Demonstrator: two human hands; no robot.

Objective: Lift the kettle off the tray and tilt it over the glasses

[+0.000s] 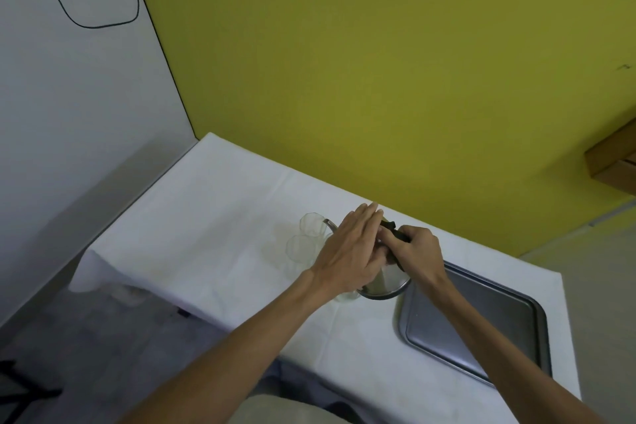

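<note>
A: Where do the hands sit?

B: Both are over a steel bowl [385, 287] near the middle of the tabletop [213, 217]. The right hand [418, 251] has its fingers curled round a dark handle [395, 231], seemingly a knife or peeler; its working end is hidden.

A: And the left hand [351, 244]?

B: Its fingers lie straight and together, pointing away from the person, pressed over something small that I cannot make out. Whether the thumb grips underneath, I cannot tell.

A: Which way does the handle run?

B: Its long axis slants from the right hand's fist up and left toward the left hand's fingertips, so the tool lies between the two hands, just above the bowl's far side. The right hand is the one on it; the left only touches near its tip.

A: What else is about?

B: Clear plastic cups [304, 237] stand just left of the bowl, partly behind the left hand. A metal tray [481, 327] lies to the right, near the bowl's rim
</note>
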